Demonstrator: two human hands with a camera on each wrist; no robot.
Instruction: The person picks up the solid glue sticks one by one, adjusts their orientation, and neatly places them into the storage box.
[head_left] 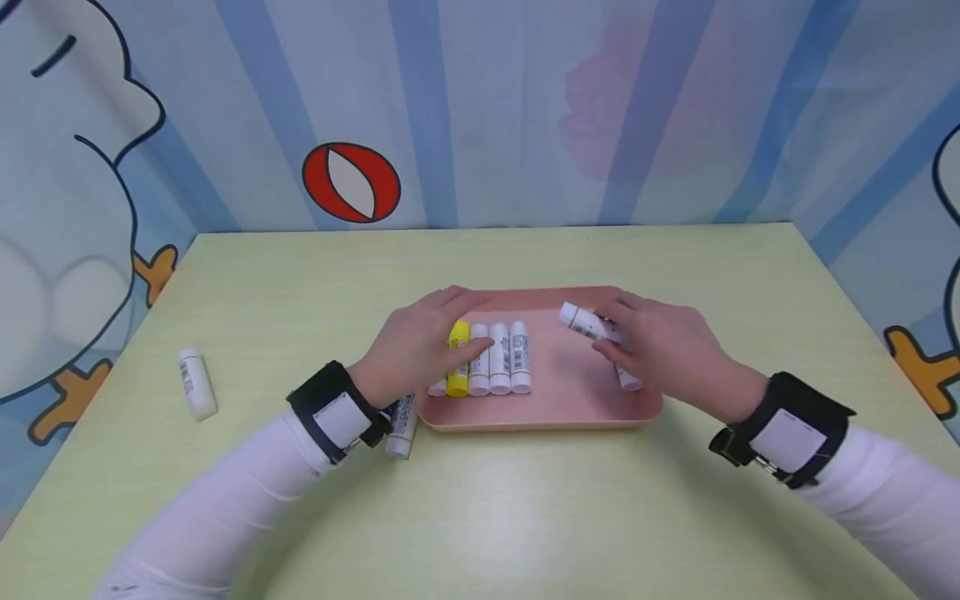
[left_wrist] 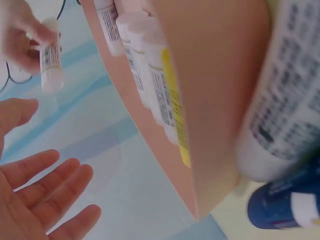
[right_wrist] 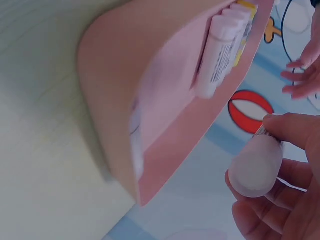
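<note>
- Blue striped bkgd (head_left: 525,108) across top of pic, w/ a red-and-white ball (head_left: 351,182) printed upper left of ctr.
- Pale wood-look table (head_left: 525,508) fills the mid & lower frame.
- Pink tray (head_left: 570,396) sits at ctr of frame, a bit right.
- R hand (head_left: 667,346), right of ctr, is partly closed: thumb & fingers pinch a held white tube (head_left: 587,322), lifted over the tray's right part & tilted, one end toward upper left.
- Just below that hand, another white tube (head_left: 628,381) lies at the tray's right end, partly hidden.
- L hand (head_left: 420,337), left of ctr, is open w/ fingers spread, has hold of nothing; it's over the tray's left end, can't tell if it touches.
- Under/beside it, a row in the tray: yellow tube (head_left: 457,385) btwn a mostly hidden white one (left) & three white tubes (head_left: 499,362) (right), side by side.
- Outside tray, lower left of ctr: a printed white tube (head_left: 402,427); dark blue tube (left_wrist: 282,202) next to it, lower right in L wrist view.
- Far left of frame: lone white tube (head_left: 197,385) on table.
- Black wristbands (head_left: 787,429) on both wrists, white sleeves (head_left: 225,500) below.
</note>
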